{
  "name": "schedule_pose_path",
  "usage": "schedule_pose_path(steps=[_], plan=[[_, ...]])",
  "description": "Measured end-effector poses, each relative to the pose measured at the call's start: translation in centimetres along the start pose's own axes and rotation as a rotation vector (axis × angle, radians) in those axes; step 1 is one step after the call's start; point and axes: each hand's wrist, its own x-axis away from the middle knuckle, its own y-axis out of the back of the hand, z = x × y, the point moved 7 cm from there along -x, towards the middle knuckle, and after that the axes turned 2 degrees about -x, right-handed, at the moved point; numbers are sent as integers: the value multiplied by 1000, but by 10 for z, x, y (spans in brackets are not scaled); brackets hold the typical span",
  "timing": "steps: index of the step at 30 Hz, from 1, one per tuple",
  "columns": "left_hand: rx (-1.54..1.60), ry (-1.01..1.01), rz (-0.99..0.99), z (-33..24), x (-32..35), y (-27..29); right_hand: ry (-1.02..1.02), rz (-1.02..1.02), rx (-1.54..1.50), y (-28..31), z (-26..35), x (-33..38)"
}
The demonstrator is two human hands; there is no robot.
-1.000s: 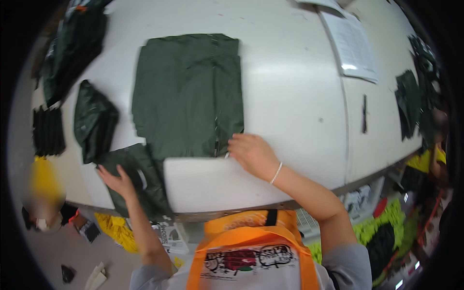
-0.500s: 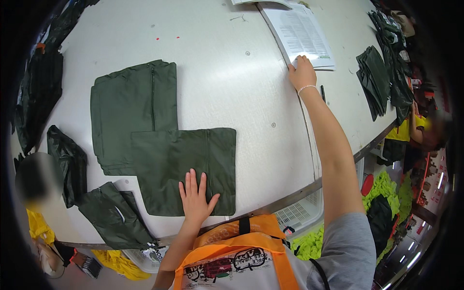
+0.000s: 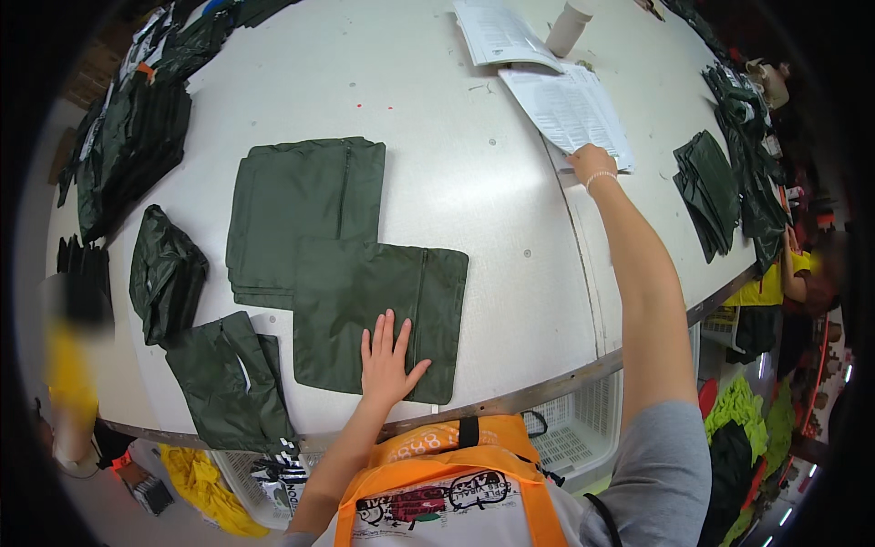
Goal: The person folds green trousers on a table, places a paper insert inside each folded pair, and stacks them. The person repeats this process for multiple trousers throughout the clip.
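My left hand (image 3: 389, 361) lies flat, fingers spread, on a dark green fabric pouch (image 3: 337, 283) near the table's front edge. A line like a zip runs down the pouch's right part. This pouch overlaps a stack of similar green pouches (image 3: 283, 201) behind it. At the far right, my right arm is stretched out. The fingers of my right hand (image 3: 592, 162) are closed at the near edge of a stack of printed sheets (image 3: 570, 109); the fingertips are partly hidden.
Two more dark green bundles, one glossy (image 3: 164, 273) and one folded (image 3: 228, 378), sit at the left. Another pile of printed papers (image 3: 501, 36) and a white bottle (image 3: 569, 25) stand far back. Dark green pieces (image 3: 706, 196) lie at the right. White baskets (image 3: 579, 424) stand below the table edge.
The view has shifted, bringing the white bottle into sight. My right fingers have closed at the sheets' near edge. My left hand stays flat on the pouch.
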Motion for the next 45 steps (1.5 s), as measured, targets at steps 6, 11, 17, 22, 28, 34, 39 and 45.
schedule_pose_path(steps=[6, 11, 17, 22, 28, 34, 39, 45], plan=[[28, -8, -35, 0, 8, 5, 467, -275, -255, 46, 36, 164], [824, 23, -62, -20, 6, 19, 622, -231, -485, 5, 32, 342], [1586, 670, 150, -35, 35, -31, 511, -48, -687, -55, 33, 439], [1620, 704, 259, -34, 56, -49, -302, -134, -1481, -99, -21, 431], [1241, 326, 305, -27, 43, -43, -292, 256, -1374, -135, -79, 403], [235, 166, -457, 0, 17, 9, -379, 10, -1580, -101, -177, 396], [99, 179, -453, -4, 15, 0, -297, 191, -1454, -92, -190, 411], [200, 134, -473, 20, 13, -4, -243, 336, -1392, -83, -170, 419]])
